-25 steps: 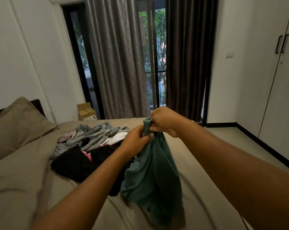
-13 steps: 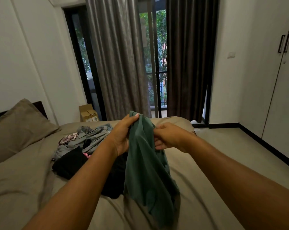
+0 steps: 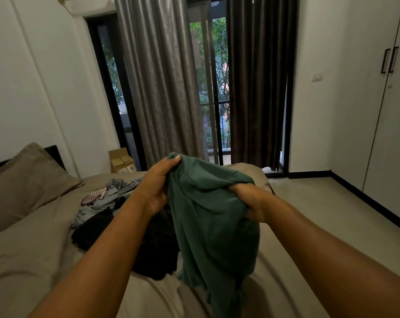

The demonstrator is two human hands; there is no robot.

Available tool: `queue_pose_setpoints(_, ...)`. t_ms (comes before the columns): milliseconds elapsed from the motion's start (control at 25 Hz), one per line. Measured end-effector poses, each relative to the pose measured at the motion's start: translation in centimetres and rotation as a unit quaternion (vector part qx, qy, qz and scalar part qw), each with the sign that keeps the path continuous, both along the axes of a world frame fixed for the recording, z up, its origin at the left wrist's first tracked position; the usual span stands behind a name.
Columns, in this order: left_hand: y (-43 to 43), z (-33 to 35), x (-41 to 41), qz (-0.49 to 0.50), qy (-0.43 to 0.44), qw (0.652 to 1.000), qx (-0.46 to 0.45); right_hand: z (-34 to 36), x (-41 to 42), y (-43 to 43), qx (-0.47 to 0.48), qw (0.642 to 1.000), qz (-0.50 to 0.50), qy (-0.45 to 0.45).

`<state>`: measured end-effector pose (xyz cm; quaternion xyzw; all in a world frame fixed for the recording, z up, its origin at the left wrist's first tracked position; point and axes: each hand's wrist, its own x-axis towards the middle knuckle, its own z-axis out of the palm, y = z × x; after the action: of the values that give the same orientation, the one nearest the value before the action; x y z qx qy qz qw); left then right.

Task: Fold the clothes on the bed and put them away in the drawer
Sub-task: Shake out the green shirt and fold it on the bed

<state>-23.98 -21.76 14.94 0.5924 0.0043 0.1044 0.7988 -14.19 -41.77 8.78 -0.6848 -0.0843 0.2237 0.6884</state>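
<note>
My left hand (image 3: 156, 187) pinches the top edge of the green shirt (image 3: 211, 216). My right hand (image 3: 248, 199) is squeezed shut on a bunch of it. The shirt hangs down over the bed (image 3: 31, 253). Beside my left arm lies a pile of clothes (image 3: 107, 210), black and gray.

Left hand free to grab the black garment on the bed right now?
Probably not as things stand. The left hand is closed on the top edge of the green garment, as is the right hand. The black garment lies just below the left forearm, unobstructed, so letting go would free the way.
</note>
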Motion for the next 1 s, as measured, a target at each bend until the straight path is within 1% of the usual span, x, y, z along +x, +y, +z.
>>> queue_pose_setpoints(40, 0.7, -0.4, 0.3, 0.043, 0.014, 0.999, 0.011, 0.6, -0.3, -0.6, -0.071, 0.996, 0.036, -0.038)
queue_pose_setpoints(80, 1.5, -0.7, 0.6, 0.081, 0.025, 0.996, 0.013, 1.1, -0.3, -1.1, -0.147, 0.984, 0.066, -0.071)
queue_pose_setpoints(120, 2.3, -1.1, 0.8, 0.108, 0.032, 0.994, 0.008, 1.9, -0.1, -1.7, -0.201, 0.972, 0.077, -0.093)
queue_pose_setpoints(160, 3.1, -1.5, 1.0, 0.126, 0.037, 0.991, 0.005, 2.6, 0.0, -2.1, -0.210, 0.970, 0.064, -0.101)
queue_pose_setpoints(200, 3.9, -1.7, 1.1, 0.144, 0.039, 0.989, 0.012, 3.3, 0.3, -2.6, -0.169, 0.980, 0.024, -0.103)
queue_pose_setpoints(240, 4.5, -1.9, 1.0, 0.165, 0.041, 0.985, 0.022, 4.1, 0.5, -3.0, -0.096, 0.987, -0.051, -0.114)
queue_pose_setpoints(280, 4.9, -2.0, 0.9, 0.185, 0.042, 0.981, 0.036, 4.7, 1.0, -3.6, -0.022, 0.977, -0.159, -0.139)
queue_pose_setpoints(320, 5.0, -2.0, 0.9, 0.200, 0.041, 0.978, 0.052, 5.2, 1.5, -4.2, 0.006, 0.947, -0.267, -0.179)
queue_pose_setpoints(360, 4.8, -1.9, 0.7, 0.203, 0.038, 0.976, 0.069, 5.6, 1.9, -4.4, -0.019, 0.915, -0.335, -0.224)
queue_pose_setpoints(400, 4.3, -1.8, 0.6, 0.193, 0.034, 0.977, 0.084, 5.8, 1.8, -4.1, -0.071, 0.893, -0.351, -0.273)
queue_pose_setpoints(440, 3.6, -1.5, 0.5, 0.168, 0.031, 0.981, 0.097, 5.9, 1.4, -3.2, -0.133, 0.877, -0.326, -0.328)
queue_pose_setpoints(480, 2.7, -1.1, 0.5, 0.132, 0.033, 0.984, 0.112, 5.9, 0.6, -1.9, -0.181, 0.872, -0.262, -0.372)
queue_pose_setpoints(520, 1.7, -0.8, 0.6, 0.093, 0.036, 0.986, 0.137, 5.7, -0.1, -0.5, -0.209, 0.878, -0.172, -0.394)
queue_pose_setpoints(600, -0.4, -0.2, 0.7, 0.015, 0.025, 0.979, 0.204, 5.5, -2.1, 1.8, -0.209, 0.900, 0.003, -0.382)
queue_pose_setpoints(640, -1.3, 0.0, 0.6, -0.012, 0.013, 0.970, 0.243, 5.3, -2.6, 2.4, -0.207, 0.900, 0.044, -0.382)
queue_pose_setpoints(720, -2.0, 0.1, 0.9, -0.021, -0.015, 0.957, 0.290, 5.4, -2.5, 2.9, -0.215, 0.887, 0.023, -0.408)
queue_pose_setpoints(800, -2.2, -0.2, 0.9, -0.022, -0.025, 0.960, 0.277, 5.5, -2.0, 2.6, -0.222, 0.872, -0.005, -0.436)
queue_pose_setpoints(840, -2.2, -0.4, 0.9, -0.026, -0.027, 0.963, 0.266, 5.8, -1.9, 2.4, -0.230, 0.858, -0.012, -0.460)
queue_pose_setpoints(920, -2.2, -0.6, 1.0, -0.033, -0.029, 0.962, 0.270, 6.6, -1.6, 1.7, -0.271, 0.821, -0.014, -0.503)
queue_pose_setpoints(960, -2.2, -0.6, 1.0, -0.045, -0.025, 0.960, 0.275, 7.1, -1.4, 1.3, -0.303, 0.806, -0.006, -0.509)
queue_pose_setpoints(1000, -2.1, -0.5, 0.8, -0.063, -0.006, 0.957, 0.283, 7.7, -1.3, 0.7, -0.332, 0.801, 0.002, -0.499)
